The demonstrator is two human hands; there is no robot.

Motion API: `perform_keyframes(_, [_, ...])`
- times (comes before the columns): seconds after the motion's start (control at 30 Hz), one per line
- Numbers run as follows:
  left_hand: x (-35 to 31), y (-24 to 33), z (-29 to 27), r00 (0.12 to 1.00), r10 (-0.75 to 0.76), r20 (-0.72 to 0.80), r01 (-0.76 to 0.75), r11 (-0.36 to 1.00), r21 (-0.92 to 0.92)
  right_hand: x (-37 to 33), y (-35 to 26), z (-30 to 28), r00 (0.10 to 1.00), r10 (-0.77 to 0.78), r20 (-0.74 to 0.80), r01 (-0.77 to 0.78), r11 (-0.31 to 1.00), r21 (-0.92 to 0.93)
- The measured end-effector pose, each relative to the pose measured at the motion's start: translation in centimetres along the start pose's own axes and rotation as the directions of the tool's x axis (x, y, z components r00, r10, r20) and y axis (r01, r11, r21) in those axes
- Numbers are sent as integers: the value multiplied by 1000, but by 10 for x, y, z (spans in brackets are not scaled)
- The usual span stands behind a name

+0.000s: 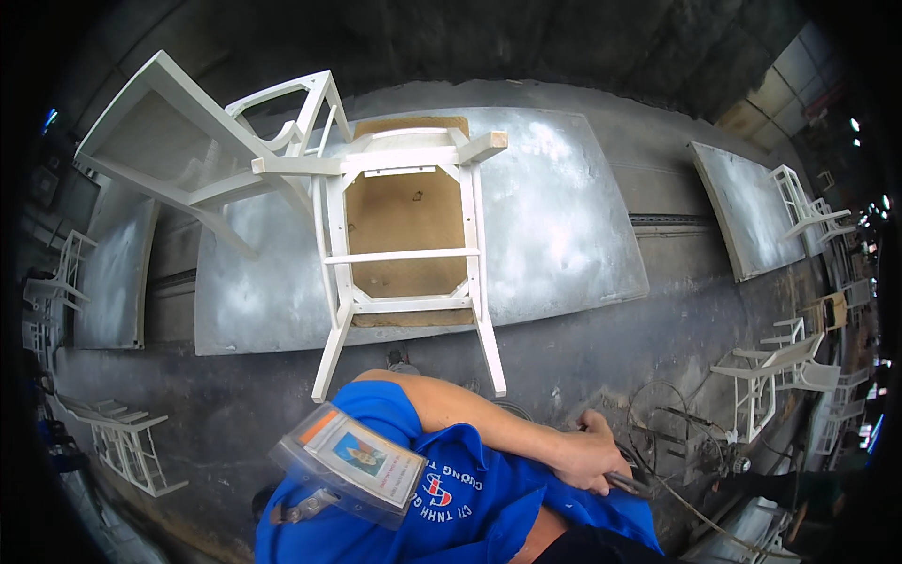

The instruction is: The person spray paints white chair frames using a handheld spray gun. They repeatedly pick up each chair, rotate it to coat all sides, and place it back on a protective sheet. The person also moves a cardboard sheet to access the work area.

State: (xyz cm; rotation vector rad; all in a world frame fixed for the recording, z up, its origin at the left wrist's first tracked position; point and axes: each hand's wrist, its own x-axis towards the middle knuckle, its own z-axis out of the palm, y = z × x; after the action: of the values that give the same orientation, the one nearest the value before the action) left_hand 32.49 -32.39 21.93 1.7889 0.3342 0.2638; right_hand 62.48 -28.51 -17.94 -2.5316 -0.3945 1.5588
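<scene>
White chair frame [404, 255] = ref. Sits over brown board [413, 211], on pale platform [554, 207]; second white chair [178, 141] is left of ref. L hand [587, 458]: below & right of ref, well apart; fingers curled round dark tool, type n/k [629, 484]. R hand: not visible, state n/k. Step (judged): tool handling, off ref. Next move calls for firm grip, clearance from ref legs.

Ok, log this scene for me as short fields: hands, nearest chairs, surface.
Left hand: out to the right, gripping a dark slender tool, kind unclear
Right hand: not in view
Centre: white-painted wooden chair frame over a tan rectangular panel
Upper left: second white chair
Surface: broad grey rectangular platform
</scene>
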Motion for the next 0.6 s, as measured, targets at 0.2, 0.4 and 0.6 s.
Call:
perform_keyframes(0.2, [-10, -4, -6, 997, 72, 9, -73, 997, 24, -105, -199, -41, 776, -587, -231, 631, 731, 259])
perform_keyframes(0.4, [-93, -93, -50, 972, 121, -202, -130, 991, -32, -410, -364, -19, -19, -914, -406, 988, -79, 133])
perform_keyframes(0.6, [-249, -229, -43, 806, -523, -278, 477, 851, -219, -607, -444, 95, -481, -837, -260, 824, -533, 193])
